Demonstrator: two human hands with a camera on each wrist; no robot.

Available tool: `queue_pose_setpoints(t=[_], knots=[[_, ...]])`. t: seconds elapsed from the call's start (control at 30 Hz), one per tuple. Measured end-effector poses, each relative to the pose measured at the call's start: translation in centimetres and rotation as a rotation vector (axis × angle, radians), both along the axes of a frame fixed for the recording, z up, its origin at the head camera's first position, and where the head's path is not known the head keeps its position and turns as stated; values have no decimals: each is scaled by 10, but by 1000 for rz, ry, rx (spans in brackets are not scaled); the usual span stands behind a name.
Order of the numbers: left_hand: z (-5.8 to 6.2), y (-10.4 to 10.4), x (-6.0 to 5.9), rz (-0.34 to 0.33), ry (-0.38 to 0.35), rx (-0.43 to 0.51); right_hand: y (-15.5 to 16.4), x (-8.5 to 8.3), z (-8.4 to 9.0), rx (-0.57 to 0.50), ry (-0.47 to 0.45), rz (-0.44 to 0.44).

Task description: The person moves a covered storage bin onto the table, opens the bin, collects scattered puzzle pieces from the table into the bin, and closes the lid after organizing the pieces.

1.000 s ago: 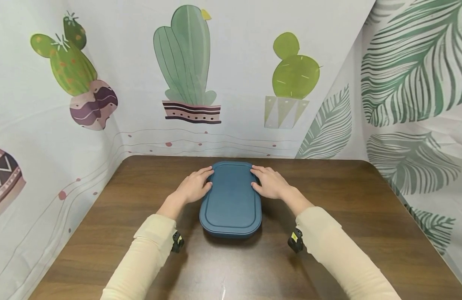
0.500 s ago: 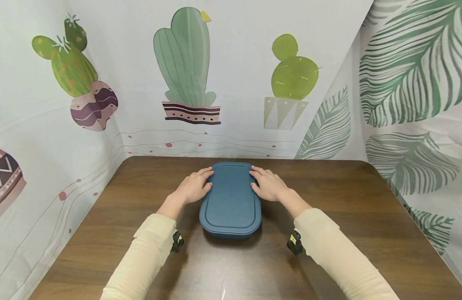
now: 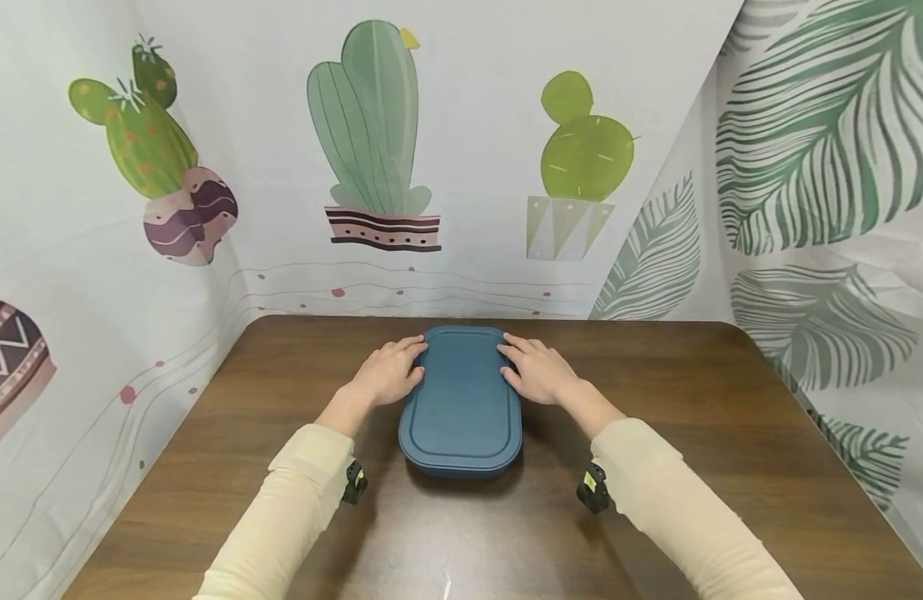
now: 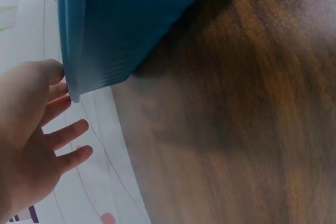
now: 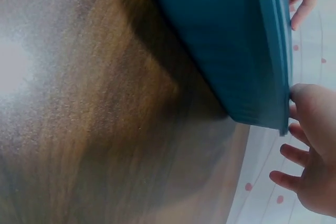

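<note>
Container [image 3: 461, 400], blue, oblong, lid on, sits flat on the brown desk [image 3: 694, 433], its far short end toward the cactus-print backdrop [image 3: 371, 133]. My left hand [image 3: 388, 372] lies against the container's left edge at the far end; fingers [image 3: 412, 343] reach onto the lid rim, thumb at the side wall. My right hand [image 3: 539, 368] mirrors it on the container's right edge. Both hands only rest on the rim: fingers are relaxed and lightly bent, not clamped round anything. Left wrist view: thumb [image 4: 50, 69] touches the rim edge, the other fingers spread free beyond the container. Right wrist view: same arrangement, thumb [image 5: 307, 95] at the rim. Cream sleeves [image 3: 281, 517] extend back from the container's near end.
</note>
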State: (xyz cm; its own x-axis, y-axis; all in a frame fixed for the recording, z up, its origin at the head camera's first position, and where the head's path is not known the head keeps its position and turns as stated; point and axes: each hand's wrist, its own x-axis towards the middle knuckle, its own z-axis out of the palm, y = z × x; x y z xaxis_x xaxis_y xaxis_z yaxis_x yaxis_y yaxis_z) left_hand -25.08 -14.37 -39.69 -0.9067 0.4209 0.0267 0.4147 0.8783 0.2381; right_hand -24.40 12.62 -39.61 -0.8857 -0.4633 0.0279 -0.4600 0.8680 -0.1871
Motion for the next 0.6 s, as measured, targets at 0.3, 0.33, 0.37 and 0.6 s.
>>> queue_pose_setpoints(t=[0.3, 0.33, 0.37, 0.6], knots=[[4, -1, 3, -8, 31, -17, 4, 5, 6, 14, 109, 47], [4, -2, 3, -12, 41, -19, 5, 6, 7, 11, 120, 50], [5, -2, 4, -15, 51, -23, 6, 7, 7, 11, 133, 54], [8, -8, 10, -43, 137, -32, 17, 13, 9, -38, 188, 39]])
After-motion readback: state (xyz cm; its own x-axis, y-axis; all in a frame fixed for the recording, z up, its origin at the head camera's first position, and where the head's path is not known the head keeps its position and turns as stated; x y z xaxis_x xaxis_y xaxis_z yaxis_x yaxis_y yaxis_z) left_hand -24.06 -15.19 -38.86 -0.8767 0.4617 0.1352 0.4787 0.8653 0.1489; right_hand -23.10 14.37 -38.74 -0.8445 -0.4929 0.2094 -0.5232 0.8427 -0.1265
